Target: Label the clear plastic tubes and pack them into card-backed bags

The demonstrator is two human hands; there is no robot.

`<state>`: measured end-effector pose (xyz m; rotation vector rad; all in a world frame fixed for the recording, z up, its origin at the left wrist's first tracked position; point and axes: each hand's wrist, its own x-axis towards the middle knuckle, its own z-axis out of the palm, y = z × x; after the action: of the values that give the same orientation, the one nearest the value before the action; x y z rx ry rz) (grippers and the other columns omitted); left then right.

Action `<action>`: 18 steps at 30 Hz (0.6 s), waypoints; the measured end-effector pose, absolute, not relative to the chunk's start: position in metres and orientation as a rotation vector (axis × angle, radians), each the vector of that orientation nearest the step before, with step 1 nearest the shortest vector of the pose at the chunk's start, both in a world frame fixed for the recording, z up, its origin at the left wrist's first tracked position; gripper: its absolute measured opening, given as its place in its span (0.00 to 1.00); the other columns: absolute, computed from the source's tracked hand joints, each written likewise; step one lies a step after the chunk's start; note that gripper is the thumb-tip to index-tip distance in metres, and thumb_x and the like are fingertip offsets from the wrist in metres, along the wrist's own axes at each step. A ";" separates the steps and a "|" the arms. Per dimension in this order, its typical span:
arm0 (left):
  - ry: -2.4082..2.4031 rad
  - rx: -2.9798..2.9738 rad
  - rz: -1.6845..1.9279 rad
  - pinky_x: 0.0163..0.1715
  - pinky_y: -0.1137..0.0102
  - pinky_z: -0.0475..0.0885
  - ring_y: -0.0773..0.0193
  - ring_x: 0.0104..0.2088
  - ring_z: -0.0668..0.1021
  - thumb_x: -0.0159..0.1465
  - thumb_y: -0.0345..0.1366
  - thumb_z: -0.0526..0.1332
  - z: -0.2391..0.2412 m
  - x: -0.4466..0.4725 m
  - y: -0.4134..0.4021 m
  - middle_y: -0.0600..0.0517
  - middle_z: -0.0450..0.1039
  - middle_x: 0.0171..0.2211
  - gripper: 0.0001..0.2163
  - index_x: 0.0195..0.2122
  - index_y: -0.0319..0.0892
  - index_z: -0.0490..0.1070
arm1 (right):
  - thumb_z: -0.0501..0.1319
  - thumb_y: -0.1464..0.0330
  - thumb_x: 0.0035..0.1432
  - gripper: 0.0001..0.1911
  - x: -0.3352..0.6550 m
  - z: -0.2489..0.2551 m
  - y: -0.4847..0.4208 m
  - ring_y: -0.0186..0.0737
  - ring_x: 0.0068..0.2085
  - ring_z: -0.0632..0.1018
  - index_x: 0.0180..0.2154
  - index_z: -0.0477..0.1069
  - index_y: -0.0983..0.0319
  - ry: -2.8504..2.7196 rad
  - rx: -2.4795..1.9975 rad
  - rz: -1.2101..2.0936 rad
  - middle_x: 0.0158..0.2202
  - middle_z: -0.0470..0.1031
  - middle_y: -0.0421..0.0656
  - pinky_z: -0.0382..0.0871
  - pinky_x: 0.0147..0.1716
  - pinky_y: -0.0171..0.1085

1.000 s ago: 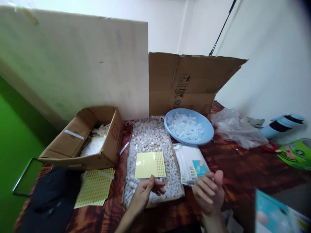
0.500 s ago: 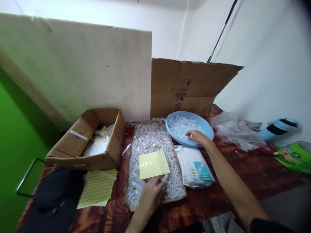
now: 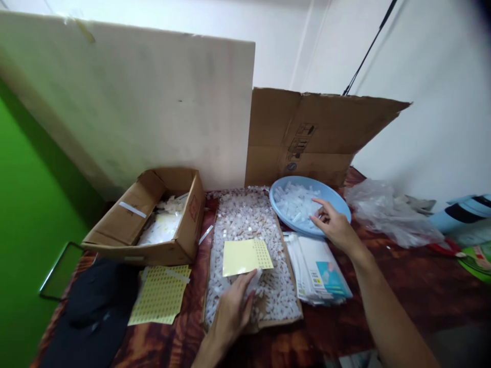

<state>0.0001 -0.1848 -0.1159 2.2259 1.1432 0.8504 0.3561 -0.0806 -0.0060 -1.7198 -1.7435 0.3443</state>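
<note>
My left hand (image 3: 232, 302) is over the near part of a shallow cardboard tray (image 3: 282, 322) covered with small whitish plastic pieces (image 3: 245, 214). Between its thumb and fingers is a translucent plastic piece (image 3: 254, 280). Just beyond the fingertips is a pale yellow sticker sheet (image 3: 238, 257) with printed rows along its right side; whether the hand touches it, I cannot tell. Over the near right part of a light blue basin (image 3: 333, 197), my right hand (image 3: 334, 225) has thumb and forefinger apart, the other fingers curled. Translucent plastic pieces (image 3: 295, 202) lie in the basin.
Left of the tray stand an open cardboard box (image 3: 157, 255), printed yellow sheets (image 3: 159, 296) and a black cap (image 3: 95, 312). White packets (image 3: 312, 271) lie below the basin. A clear plastic bag (image 3: 387, 214) and a blue bottle (image 3: 460, 214) are on the right.
My left hand has lifted off the pieces, with a translucent piece now showing in its grip. My right hand has risen slightly, its thumb and forefinger spreading. The view has shifted left.
</note>
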 end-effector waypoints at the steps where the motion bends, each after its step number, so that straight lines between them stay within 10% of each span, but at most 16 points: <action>1: 1.180 2.257 0.844 0.48 0.65 0.76 0.56 0.50 0.79 0.70 0.29 0.54 -0.115 -0.001 -0.183 0.43 0.76 0.52 0.22 0.65 0.44 0.63 | 0.62 0.63 0.64 0.26 0.348 -0.004 -0.098 0.40 0.31 0.75 0.62 0.66 0.59 -1.674 -1.612 0.418 0.36 0.75 0.43 0.70 0.35 0.38; 9: 1.518 2.421 0.738 0.52 0.55 0.69 0.48 0.52 0.74 0.68 0.24 0.56 -0.113 0.017 -0.177 0.43 0.76 0.51 0.14 0.50 0.44 0.76 | 0.75 0.61 0.52 0.21 0.270 -0.050 -0.189 0.38 0.27 0.78 0.33 0.63 0.57 -1.063 -1.359 0.865 0.34 0.76 0.40 0.74 0.28 0.37; 18: 1.338 2.216 0.654 0.40 0.64 0.73 0.55 0.36 0.79 0.66 0.24 0.60 -0.119 0.053 -0.166 0.46 0.79 0.33 0.09 0.33 0.40 0.79 | 0.61 0.55 0.66 0.17 0.227 -0.068 -0.201 0.47 0.34 0.83 0.45 0.77 0.62 -1.231 -1.451 1.068 0.34 0.82 0.47 0.77 0.38 0.43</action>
<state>0.0527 -0.1663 -0.1187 2.2160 1.3381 0.6540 0.2275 -0.2009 -0.0681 -1.4508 -1.2307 1.0675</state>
